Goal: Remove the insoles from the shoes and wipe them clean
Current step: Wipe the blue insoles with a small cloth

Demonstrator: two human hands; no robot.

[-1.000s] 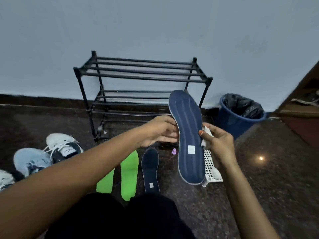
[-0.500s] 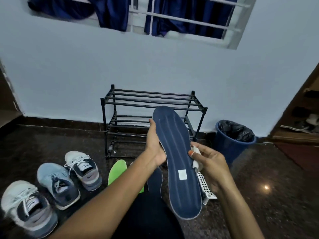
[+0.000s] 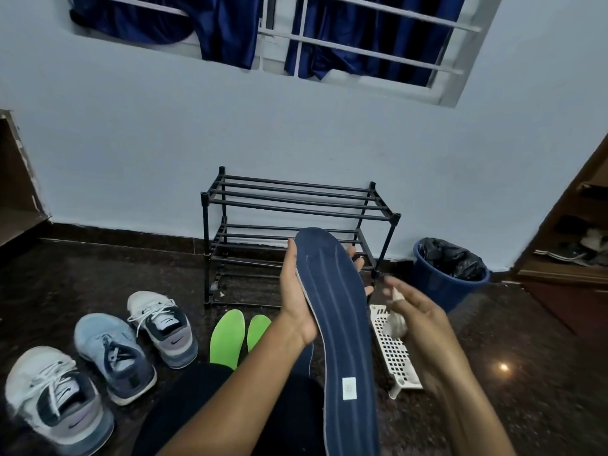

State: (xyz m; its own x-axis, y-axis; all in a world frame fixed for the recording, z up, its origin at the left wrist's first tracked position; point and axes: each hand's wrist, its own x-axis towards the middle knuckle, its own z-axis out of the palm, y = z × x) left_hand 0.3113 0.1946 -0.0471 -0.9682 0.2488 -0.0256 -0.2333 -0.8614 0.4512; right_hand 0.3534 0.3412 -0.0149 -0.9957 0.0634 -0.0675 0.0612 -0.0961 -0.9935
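**A:** Start big. What's the setting?

**B:** A dark, speckled stone floor (image 3: 98, 268), glossy enough to show a lamp glare. At twelve o'clock a black metal-tube shoe rack (image 3: 296, 205) stands against the wall. At two o'clock there's a round blue bin (image 3: 441, 291) with a black liner.

**A:** And the shoes?

**B:** Three laced trainers (image 3: 112, 353) in mesh and rubber, lined up from seven to nine o'clock, well apart from the hands.

**A:** Where's the insole?

**B:** Up in the air at centre. The left hand (image 3: 296, 304) wraps its fingers round the toe half of the long navy insole (image 3: 339, 324), which bows gently. It looks like soft foam, with pale lengthwise lines and a small white label near the heel. Two bright green insoles (image 3: 227, 337) lie flat on the floor at its eight o'clock.

**A:** The other hand?

**B:** The right hand (image 3: 424, 324) is blurred. It pinches a crumpled white wipe (image 3: 396, 322) just beside the insole at three o'clock, not touching it. Below it sits a white plastic basket (image 3: 394, 360) full of holes.

**A:** So which step?

**B:** Wiping, I'd judge, with the wipe clear of the surface. Next it needs pressing flat on the navy face and drawing along its length, while the left hand braces the foam against folding.
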